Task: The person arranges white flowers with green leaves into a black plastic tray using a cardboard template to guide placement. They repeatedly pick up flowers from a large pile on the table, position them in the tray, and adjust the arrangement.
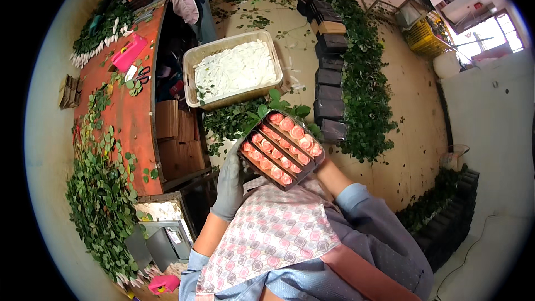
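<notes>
A bunch of coral-pink roses (275,154) is held up in front of my apron, blooms facing me. Brown corrugated cardboard strips part the blooms into rows, and a dark wrap goes round the outside. My left hand (229,188), in a grey glove, grips the wrap's left side. At the lower right side of the bunch is my right hand (321,167), closed against the wrap, its fingers mostly hidden behind it. Green leaves (273,105) stick out beyond the far edge of the bunch.
A pale plastic crate (190,81) of white pieces stands ahead. To the left, a red-topped table (131,150) carries leafy stems, scissors (144,76) and a pink tool (129,53). Another person (192,0) works beyond. Dark-wrapped bunches (330,92) line the floor at right; more (454,217) stand by the wall.
</notes>
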Demonstrator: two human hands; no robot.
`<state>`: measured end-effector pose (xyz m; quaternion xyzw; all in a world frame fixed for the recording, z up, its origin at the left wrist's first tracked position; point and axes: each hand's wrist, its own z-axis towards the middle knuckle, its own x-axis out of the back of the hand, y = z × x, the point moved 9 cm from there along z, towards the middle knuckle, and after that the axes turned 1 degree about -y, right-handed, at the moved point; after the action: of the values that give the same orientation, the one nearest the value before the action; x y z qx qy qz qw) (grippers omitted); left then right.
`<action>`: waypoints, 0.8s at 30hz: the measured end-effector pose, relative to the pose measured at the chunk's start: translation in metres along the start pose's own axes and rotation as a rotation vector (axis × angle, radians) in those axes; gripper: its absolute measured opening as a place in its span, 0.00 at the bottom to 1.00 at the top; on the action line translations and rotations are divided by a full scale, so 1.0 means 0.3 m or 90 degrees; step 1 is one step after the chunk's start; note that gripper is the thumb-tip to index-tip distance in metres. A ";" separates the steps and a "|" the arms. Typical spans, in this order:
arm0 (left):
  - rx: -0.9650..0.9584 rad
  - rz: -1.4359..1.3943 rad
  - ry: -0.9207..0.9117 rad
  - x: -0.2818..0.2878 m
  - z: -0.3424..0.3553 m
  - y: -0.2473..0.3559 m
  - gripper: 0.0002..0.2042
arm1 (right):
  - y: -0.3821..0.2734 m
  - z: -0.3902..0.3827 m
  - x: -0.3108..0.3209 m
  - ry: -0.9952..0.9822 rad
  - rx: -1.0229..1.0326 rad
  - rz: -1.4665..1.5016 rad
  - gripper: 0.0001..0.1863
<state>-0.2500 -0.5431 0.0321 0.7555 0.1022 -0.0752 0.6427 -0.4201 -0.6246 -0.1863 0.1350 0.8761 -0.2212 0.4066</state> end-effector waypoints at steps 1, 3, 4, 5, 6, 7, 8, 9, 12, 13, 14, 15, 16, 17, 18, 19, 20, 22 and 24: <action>0.012 -0.006 0.001 0.022 0.006 0.004 0.30 | 0.001 0.021 -0.029 -0.008 -0.001 0.005 0.22; 0.028 -0.067 0.041 0.095 0.015 -0.059 0.30 | 0.010 0.048 -0.069 -0.016 0.010 0.022 0.22; 0.036 -0.098 0.053 0.127 0.015 -0.089 0.30 | 0.034 0.060 -0.086 -0.022 0.010 0.037 0.22; 0.066 -0.219 0.077 0.149 0.031 -0.111 0.26 | 0.048 0.068 -0.096 -0.029 0.018 0.055 0.21; 0.057 -0.277 0.098 0.165 0.036 -0.097 0.24 | 0.066 0.089 -0.106 -0.036 0.023 0.071 0.21; 0.031 -0.250 0.078 0.227 0.033 -0.116 0.23 | 0.065 0.104 -0.116 -0.043 0.034 0.083 0.21; 0.064 -0.295 0.096 0.297 0.026 -0.157 0.24 | 0.060 0.128 -0.119 -0.051 0.043 0.092 0.21; 0.042 -0.328 0.093 0.316 0.027 -0.129 0.26 | 0.064 0.148 -0.122 -0.061 0.046 0.107 0.21; 0.097 -0.321 0.102 0.394 0.039 -0.108 0.29 | 0.028 0.142 -0.150 -0.060 0.054 0.130 0.21; 0.081 -0.300 0.101 0.399 0.055 -0.086 0.30 | -0.004 0.113 -0.168 -0.045 0.052 0.130 0.19; 0.068 -0.278 0.097 0.400 0.072 -0.067 0.30 | -0.040 0.073 -0.206 -0.029 0.053 0.135 0.18; 0.087 -0.294 0.117 0.414 0.089 -0.075 0.31 | -0.069 0.070 -0.203 -0.049 0.077 0.147 0.16; 0.105 -0.309 0.139 0.417 0.113 -0.085 0.31 | -0.099 0.077 -0.179 -0.054 0.098 0.136 0.16; 0.086 -0.250 0.140 0.394 0.148 -0.058 0.30 | -0.150 0.076 -0.174 -0.059 0.118 0.123 0.15; 0.047 -0.197 0.186 0.364 0.185 -0.027 0.28 | -0.210 0.073 -0.163 -0.064 0.136 0.110 0.15; -0.082 0.148 0.153 0.338 0.215 0.038 0.27 | -0.257 0.060 -0.120 0.004 0.155 0.096 0.13; -0.085 0.127 0.125 0.319 0.265 0.026 0.26 | -0.310 0.076 -0.071 -0.003 0.169 0.094 0.13; -0.145 0.218 0.072 0.222 0.372 0.044 0.27 | -0.410 0.133 0.048 -0.014 0.201 0.097 0.12; -0.220 0.371 0.039 0.075 0.475 0.083 0.27 | -0.557 0.082 0.118 0.024 0.216 0.052 0.13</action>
<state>-0.2195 -0.6863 0.0272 0.6346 -0.0875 0.1525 0.7526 -0.4961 -0.7794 -0.1812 0.2413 0.8275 -0.3468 0.3699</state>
